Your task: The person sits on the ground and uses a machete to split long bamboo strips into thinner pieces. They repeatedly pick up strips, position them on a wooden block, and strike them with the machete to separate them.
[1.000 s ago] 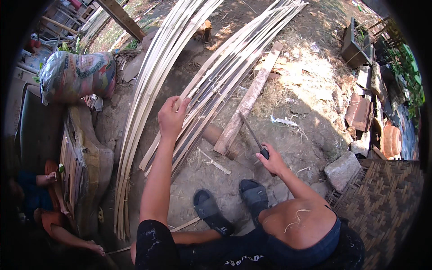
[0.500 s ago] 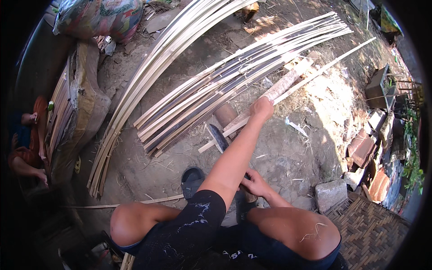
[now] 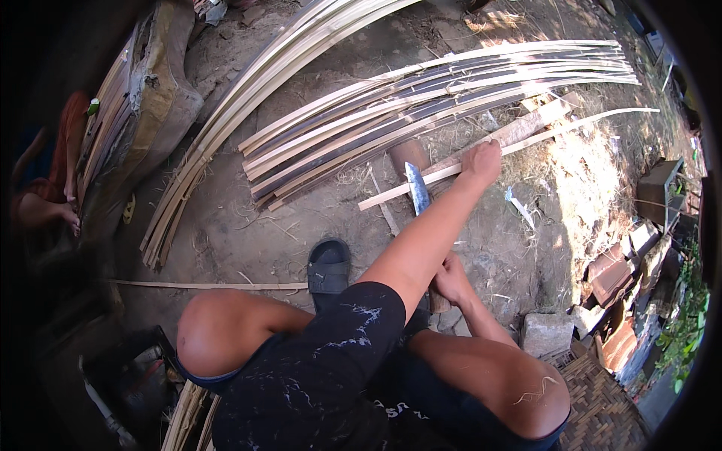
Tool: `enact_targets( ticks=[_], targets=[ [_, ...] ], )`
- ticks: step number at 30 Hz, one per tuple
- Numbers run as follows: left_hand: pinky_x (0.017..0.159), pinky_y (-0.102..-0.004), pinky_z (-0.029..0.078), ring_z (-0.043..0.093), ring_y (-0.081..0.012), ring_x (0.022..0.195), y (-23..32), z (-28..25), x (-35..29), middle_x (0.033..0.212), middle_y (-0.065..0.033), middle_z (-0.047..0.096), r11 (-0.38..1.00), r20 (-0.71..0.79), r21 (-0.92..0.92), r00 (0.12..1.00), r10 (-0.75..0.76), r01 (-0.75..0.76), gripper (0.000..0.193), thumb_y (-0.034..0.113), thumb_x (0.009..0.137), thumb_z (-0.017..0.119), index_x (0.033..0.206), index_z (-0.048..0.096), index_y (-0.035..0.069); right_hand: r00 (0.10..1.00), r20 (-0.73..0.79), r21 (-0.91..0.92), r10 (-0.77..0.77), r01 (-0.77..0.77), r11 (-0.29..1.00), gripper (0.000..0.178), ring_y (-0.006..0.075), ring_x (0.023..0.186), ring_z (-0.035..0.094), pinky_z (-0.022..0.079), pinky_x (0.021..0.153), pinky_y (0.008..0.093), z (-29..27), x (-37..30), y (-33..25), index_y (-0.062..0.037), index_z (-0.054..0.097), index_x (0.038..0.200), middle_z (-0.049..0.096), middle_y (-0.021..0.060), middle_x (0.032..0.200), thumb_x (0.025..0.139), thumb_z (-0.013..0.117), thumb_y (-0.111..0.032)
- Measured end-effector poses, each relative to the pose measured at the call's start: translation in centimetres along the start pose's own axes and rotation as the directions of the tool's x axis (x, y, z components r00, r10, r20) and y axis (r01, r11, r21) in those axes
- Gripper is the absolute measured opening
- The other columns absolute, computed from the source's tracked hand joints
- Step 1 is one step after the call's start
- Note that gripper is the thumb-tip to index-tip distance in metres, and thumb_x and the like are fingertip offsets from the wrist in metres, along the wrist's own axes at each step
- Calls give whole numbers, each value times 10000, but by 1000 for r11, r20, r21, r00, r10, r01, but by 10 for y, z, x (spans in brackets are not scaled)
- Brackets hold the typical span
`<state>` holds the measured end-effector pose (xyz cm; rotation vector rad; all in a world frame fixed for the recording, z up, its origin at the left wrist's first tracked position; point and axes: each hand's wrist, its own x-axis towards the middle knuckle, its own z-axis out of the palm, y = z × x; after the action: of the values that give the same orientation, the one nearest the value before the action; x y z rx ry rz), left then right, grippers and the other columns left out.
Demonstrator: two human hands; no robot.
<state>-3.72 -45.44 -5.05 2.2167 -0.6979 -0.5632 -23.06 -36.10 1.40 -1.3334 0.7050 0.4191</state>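
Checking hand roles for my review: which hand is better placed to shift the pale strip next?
Probably the left hand: it grips the pale strip directly, while the right hand, nearer the body, holds the knife.

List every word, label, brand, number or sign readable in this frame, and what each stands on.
Pale lettering on the person's dark cloth garment: folded, only fragments show, no whole word readable.
Broad steel knife blade: no writing visible.
Long, pale wood-like strip: none visible.
No other readable text.
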Motion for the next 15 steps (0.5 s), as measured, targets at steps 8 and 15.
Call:
enact_targets(
  ticks=[8, 15],
  targets=[
    [872, -494, 541, 679, -388, 997, 0, -10, -7, 1050, -221, 685, 1000, 14, -6, 999, 29, -29, 230, 147, 936, 528, 1080, 624, -4, 979, 204, -301, 22, 41, 953, 200, 115, 529, 566, 452, 481, 271, 6, 2, -4, 36, 587, 1048, 610, 56, 663, 1003, 511, -144],
    [859, -476, 544, 684, -360, 1002, 0, -12, -11, 1051, -222, 687, 996, -14, 70, 998, 54, -53, 270, 171, 945, 526, 1129, 615, -5, 664, 476, -420, -577, 748, 514, 221, 132, 593, 604, 491, 519, 303, 51, -33, -14, 41, 575, 1131, 658, 94, 768, 946, 540, -75]
  ],
)
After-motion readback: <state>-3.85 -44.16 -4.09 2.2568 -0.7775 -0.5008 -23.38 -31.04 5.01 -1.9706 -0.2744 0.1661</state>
